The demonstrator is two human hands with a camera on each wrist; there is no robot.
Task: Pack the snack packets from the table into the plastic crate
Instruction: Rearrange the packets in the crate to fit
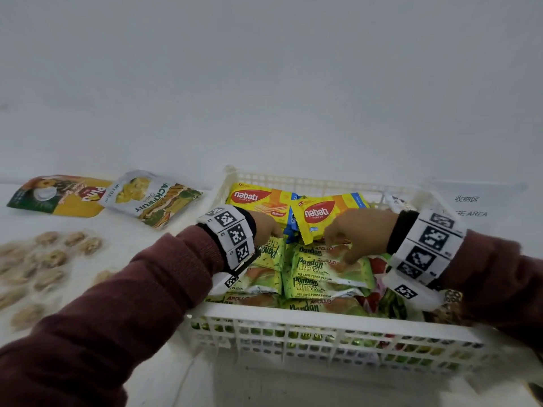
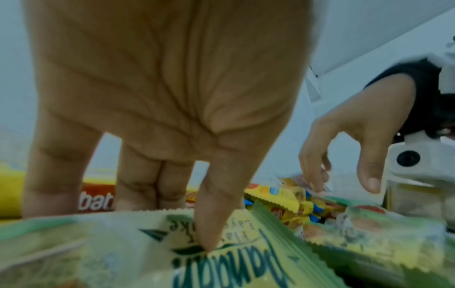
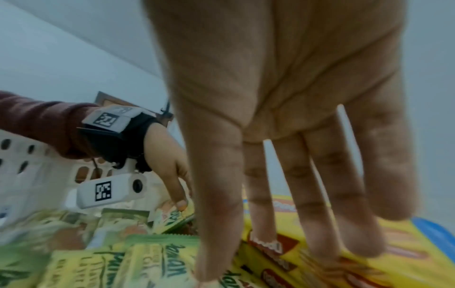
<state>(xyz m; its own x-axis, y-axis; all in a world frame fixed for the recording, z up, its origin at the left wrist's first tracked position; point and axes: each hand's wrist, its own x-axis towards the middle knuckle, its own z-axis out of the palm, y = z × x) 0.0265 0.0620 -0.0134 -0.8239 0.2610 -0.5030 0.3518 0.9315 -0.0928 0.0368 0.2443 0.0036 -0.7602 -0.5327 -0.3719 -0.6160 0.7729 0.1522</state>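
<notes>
The white plastic crate holds several green Pandan cake packets in front and two yellow nabati wafer packets at the back. Both hands reach down into it. My left hand pinches the top edge of a tilted Pandan packet, thumb on its printed face and fingers behind. My right hand hangs over the packets with straight, spread fingers. Its fingertips hover at a nabati packet and its thumb rests on a Pandan packet.
On the table left of the crate lie a jackfruit chips pouch, a yellow-green pouch and clear packets of brown nuts. A red-green packet sits in the crate's right part. A printed floor label is at right.
</notes>
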